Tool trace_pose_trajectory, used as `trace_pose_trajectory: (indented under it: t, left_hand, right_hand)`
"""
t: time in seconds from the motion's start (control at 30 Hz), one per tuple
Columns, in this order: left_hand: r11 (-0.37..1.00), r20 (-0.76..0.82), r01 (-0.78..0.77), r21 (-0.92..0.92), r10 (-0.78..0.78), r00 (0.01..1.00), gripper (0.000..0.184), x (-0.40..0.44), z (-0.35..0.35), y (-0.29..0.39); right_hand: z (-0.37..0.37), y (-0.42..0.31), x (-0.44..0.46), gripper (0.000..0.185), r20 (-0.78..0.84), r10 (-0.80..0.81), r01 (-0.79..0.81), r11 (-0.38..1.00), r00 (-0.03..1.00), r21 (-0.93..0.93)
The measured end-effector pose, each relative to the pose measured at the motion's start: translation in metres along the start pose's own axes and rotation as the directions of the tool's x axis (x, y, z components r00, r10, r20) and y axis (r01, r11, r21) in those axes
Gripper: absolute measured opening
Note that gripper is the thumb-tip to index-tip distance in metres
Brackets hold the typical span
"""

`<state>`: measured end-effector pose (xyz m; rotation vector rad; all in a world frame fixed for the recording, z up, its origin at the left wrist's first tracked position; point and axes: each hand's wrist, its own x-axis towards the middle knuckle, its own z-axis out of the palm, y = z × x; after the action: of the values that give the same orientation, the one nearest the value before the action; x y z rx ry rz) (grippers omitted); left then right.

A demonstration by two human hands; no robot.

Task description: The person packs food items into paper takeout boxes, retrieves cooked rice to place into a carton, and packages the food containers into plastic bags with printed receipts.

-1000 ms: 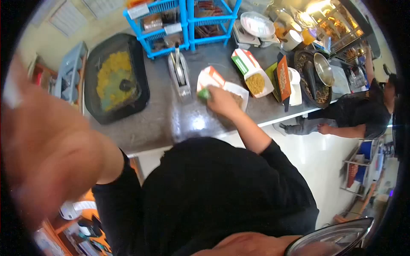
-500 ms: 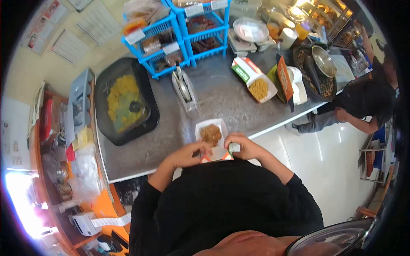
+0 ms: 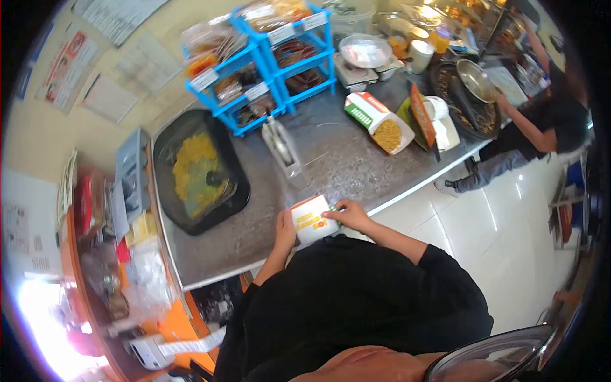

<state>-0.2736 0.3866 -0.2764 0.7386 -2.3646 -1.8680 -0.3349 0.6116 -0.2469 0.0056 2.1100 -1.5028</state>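
A small white paper food box (image 3: 308,220) with yellow lettering on its lid sits at the table's front edge, close to my body. The lid covers what is inside. My left hand (image 3: 286,230) is wrapped against the box's left side. At the right side, my right hand (image 3: 349,214) grips the box edge with its thumb on top and its fingers partly hidden. Just beyond the box stands a tape dispenser (image 3: 284,151). To the right lies an open food box (image 3: 387,135) filled with brown crumbly food.
A black tub (image 3: 240,197) with yellow food is at left. Blue stacked baskets (image 3: 296,95) hold packets at the back. Near a co-worker (image 3: 552,121) stand a wide dark pan (image 3: 490,127) with a metal bowl (image 3: 476,81). A printer (image 3: 151,352) is lower left.
The food box's lid has folded over, covering the brown food. My left hand has shifted to the box's left side. The co-worker's arm now reaches toward the bowl and pan.
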Motion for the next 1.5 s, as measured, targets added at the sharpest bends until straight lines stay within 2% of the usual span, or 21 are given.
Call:
trace_pose_trajectory:
  t: [0.17,0.3,0.37,0.43,0.47,0.5,0.53,0.63,0.7,0.77,0.8,0.9,0.97,1.1,1.13,1.2,1.23,1.3,1.37,1.43,1.5]
  left_hand:
    - [0.987,-0.146,0.083,-0.137,-0.103,0.984,0.055,0.042,-0.034,-0.056]
    - [0.838,0.011,0.185,-0.513,-0.209,0.978,0.056,0.026,-0.065,0.025]
    - [0.919,-0.142,0.148,-0.366,-0.213,0.967,0.055,0.041,-0.08,0.018]
    - [0.961,-0.231,0.13,-0.243,-0.187,0.955,0.053,0.046,-0.089,0.013]
    - [0.972,-0.241,0.115,-0.204,-0.164,0.956,0.052,0.046,-0.089,0.018]
    - [0.98,-0.256,0.104,-0.167,-0.145,0.956,0.052,0.042,-0.088,0.023]
    - [0.988,-0.226,0.046,-0.144,-0.079,0.971,0.051,0.037,-0.087,0.031]
    - [0.997,-0.366,-0.072,0.026,0.077,0.927,0.051,0.038,-0.085,0.024]
    - [0.973,-0.465,-0.177,0.151,0.227,0.856,0.049,0.035,-0.087,0.015]
    - [0.888,-0.544,-0.184,0.421,0.409,0.733,0.048,0.019,-0.078,0.029]
    - [0.839,-0.564,-0.175,0.515,0.485,0.668,0.048,0.011,-0.071,0.038]
    - [0.714,-0.579,-0.138,0.687,0.651,0.491,0.048,-0.013,-0.049,0.07]
    - [0.716,-0.614,-0.186,0.673,0.68,0.401,0.048,-0.016,-0.025,0.094]
    - [0.706,-0.614,-0.341,0.62,0.708,0.35,0.044,-0.023,0.042,0.15]
    - [0.695,-0.576,-0.414,0.588,0.719,0.389,0.042,-0.025,0.057,0.161]
    - [0.642,-0.431,-0.547,0.537,0.766,0.477,0.038,-0.018,0.084,0.183]
    - [0.661,-0.361,-0.602,0.447,0.749,0.555,0.036,-0.017,0.097,0.2]
    - [0.753,-0.242,-0.636,0.169,0.657,0.714,0.034,-0.022,0.124,0.243]
    - [0.719,-0.062,-0.695,0.006,0.694,0.717,0.033,-0.03,0.142,0.282]
    - [0.65,-0.068,-0.756,-0.069,0.753,0.654,0.028,-0.033,0.149,0.304]
    - [0.774,-0.104,-0.626,-0.093,0.618,0.78,0.026,-0.039,0.146,0.309]
  right_hand:
    - [0.044,0.006,0.023,0.075,0.018,-0.178,0.177,0.983,0.984,0.042]
    - [0.013,-0.081,-0.008,0.04,-0.109,-0.384,0.394,0.915,0.917,0.09]
    - [-0.042,-0.122,-0.02,0.02,-0.423,-0.628,0.612,0.767,0.653,-0.194]
    - [-0.109,-0.144,-0.026,0.012,-0.737,-0.467,0.482,0.848,0.489,-0.219]
    - [-0.152,-0.14,-0.019,0.009,-0.805,-0.531,0.502,0.789,0.266,-0.354]
    - [-0.189,-0.142,-0.014,0.013,-0.888,-0.366,0.538,0.826,0.28,-0.171]
    - [-0.239,-0.119,0.002,0.017,-0.88,-0.441,0.32,0.871,0.177,-0.373]
    - [-0.338,-0.054,0.051,0.028,-0.893,-0.294,-0.131,0.926,0.341,-0.355]
    - [-0.36,-0.021,0.081,0.029,-0.805,-0.444,-0.217,0.806,0.393,-0.55]
    - [-0.349,-0.049,0.076,0.029,-0.58,-0.526,-0.208,0.604,0.622,-0.77]
    - [-0.35,-0.046,0.08,0.03,-0.32,-0.665,-0.209,0.244,0.674,-0.947]
    - [-0.37,-0.029,0.091,0.02,-0.025,-0.596,-0.203,-0.234,0.803,-0.951]
    - [-0.4,-0.037,0.09,0.017,-0.058,-0.558,-0.247,-0.268,0.828,-0.931]
    - [-0.408,-0.103,0.051,0.018,-0.356,-0.706,-0.086,0.389,0.612,-0.917]
    - [-0.409,-0.111,0.057,0.023,-0.409,-0.808,-0.023,0.442,0.425,-0.897]
    - [-0.392,-0.146,0.034,0.025,-0.512,-0.579,0.499,0.813,0.634,-0.301]
    - [-0.375,-0.161,0.017,0.027,-0.439,-0.462,0.569,0.81,0.771,0.146]
    - [-0.333,-0.177,-0.006,0.032,-0.296,-0.534,0.606,0.748,0.792,0.272]
    - [-0.303,-0.182,-0.02,0.029,-0.036,-0.508,0.492,0.81,0.861,0.319]
    - [-0.266,-0.182,-0.025,0.026,0.117,-0.577,0.476,0.758,0.809,0.446]
    - [-0.243,-0.183,-0.03,0.025,0.236,-0.568,0.408,0.77,0.788,0.491]
